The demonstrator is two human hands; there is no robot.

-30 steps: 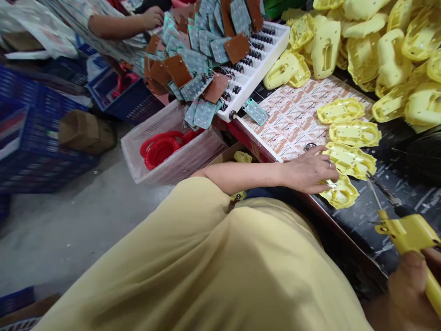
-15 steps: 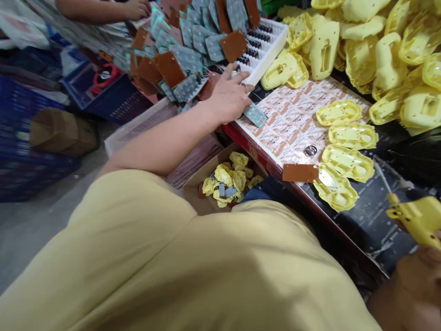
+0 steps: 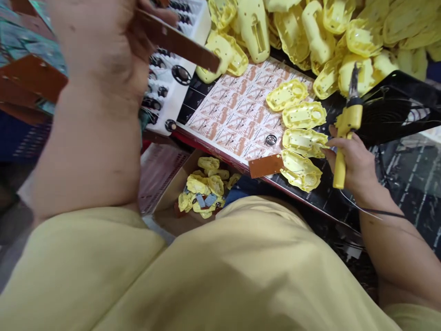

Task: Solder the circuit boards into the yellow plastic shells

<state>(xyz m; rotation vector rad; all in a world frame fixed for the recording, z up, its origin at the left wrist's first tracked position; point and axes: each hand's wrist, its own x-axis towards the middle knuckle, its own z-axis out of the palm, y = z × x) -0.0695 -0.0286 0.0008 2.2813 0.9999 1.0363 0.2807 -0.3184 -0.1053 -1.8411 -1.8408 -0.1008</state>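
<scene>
Hands well apart. A brown board (image 3: 182,43) is gripped by the left hand (image 3: 117,41), in front of the white tray (image 3: 177,99); contact with the tray cannot be told. A yellow gun-shaped tool (image 3: 349,122) is held in the right hand (image 3: 356,158), tip pointing away. Just left of that hand, four yellow half-shells (image 3: 305,142) are lined up on the desk (image 3: 327,193). Step judged: board pickup. Next, clearance from the tray appears to be called for.
</scene>
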